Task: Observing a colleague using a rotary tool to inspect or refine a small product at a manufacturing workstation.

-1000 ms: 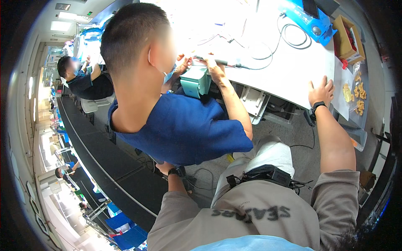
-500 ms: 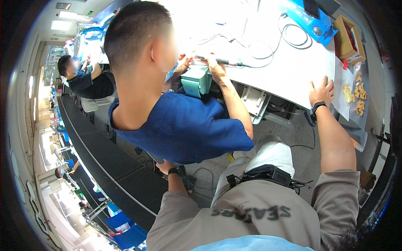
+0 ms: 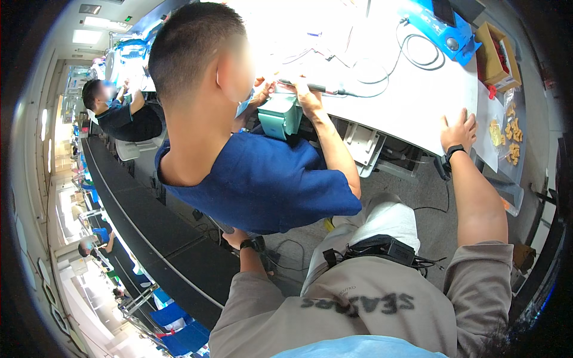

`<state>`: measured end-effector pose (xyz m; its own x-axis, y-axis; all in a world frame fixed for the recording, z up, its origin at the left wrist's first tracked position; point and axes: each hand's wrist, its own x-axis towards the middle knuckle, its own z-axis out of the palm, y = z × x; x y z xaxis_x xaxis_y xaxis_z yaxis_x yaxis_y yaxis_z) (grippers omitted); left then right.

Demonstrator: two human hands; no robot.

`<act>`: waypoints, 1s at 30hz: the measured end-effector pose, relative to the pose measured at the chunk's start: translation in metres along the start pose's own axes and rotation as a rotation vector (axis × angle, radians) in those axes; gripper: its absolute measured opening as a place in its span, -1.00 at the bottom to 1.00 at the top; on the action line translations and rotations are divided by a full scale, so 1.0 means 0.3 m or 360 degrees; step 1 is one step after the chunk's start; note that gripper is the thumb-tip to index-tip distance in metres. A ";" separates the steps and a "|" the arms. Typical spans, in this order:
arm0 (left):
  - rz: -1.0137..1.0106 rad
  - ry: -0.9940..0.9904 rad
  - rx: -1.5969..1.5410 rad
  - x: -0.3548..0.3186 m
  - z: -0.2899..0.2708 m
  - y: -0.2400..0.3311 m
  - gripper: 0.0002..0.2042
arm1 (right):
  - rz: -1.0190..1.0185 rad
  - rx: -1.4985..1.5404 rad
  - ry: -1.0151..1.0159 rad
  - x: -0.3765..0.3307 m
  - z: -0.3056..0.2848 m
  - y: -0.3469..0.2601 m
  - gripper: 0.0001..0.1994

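Note:
My right hand [image 3: 459,130] rests flat on the edge of the white worktable [image 3: 412,113], its fingers stretched out and a black band on the wrist. Low beside the seated co-worker's back is my left hand [image 3: 237,238], next to a grey edge [image 3: 224,227] that is mostly hidden; its fingers are too covered to read. The co-worker in a blue shirt [image 3: 262,179] sits in front of me and holds a pen-like tool [image 3: 313,87] with a cable over the table. A green box-shaped thing [image 3: 279,118] is just under that person's hands.
A blue device [image 3: 444,33] with a coiled cable [image 3: 422,52] stands at the table's far right. Beside it are an open cardboard box [image 3: 496,59] and several small tan pieces [image 3: 513,134]. A long black conveyor-like surface [image 3: 149,232] runs along the left. Cables lie on the floor.
The co-worker's head has shifted slightly. Both my hands stay where they were.

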<state>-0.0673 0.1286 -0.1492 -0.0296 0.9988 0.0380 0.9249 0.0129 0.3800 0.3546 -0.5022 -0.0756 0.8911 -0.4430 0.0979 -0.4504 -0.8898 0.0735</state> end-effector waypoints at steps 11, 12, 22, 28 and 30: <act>-0.0008 -0.0009 0.0036 -0.008 -0.006 0.011 -0.46 | 0.0003 -0.0006 0.0005 -0.001 -0.004 0.000 -0.20; -0.0006 -0.0007 0.0059 -0.007 -0.006 0.010 -0.47 | 0.0003 -0.0002 0.0002 -0.001 -0.004 -0.001 -0.20; 0.0005 0.0003 0.0065 -0.009 0.003 0.009 -0.47 | -0.0001 0.0021 0.0012 0.000 0.003 0.003 -0.20; -0.0021 -0.0017 0.0026 0.008 0.007 -0.009 -0.42 | 0.0014 0.0023 -0.0012 -0.005 -0.023 -0.009 -0.19; -0.0016 -0.0036 0.0036 0.024 0.011 -0.028 -0.40 | 0.0001 0.0025 -0.0009 -0.004 -0.017 -0.008 -0.20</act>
<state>-0.0739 0.1357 -0.1552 -0.0306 0.9994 0.0134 0.9330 0.0237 0.3592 0.3544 -0.4989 -0.0709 0.8911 -0.4443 0.0922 -0.4502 -0.8911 0.0575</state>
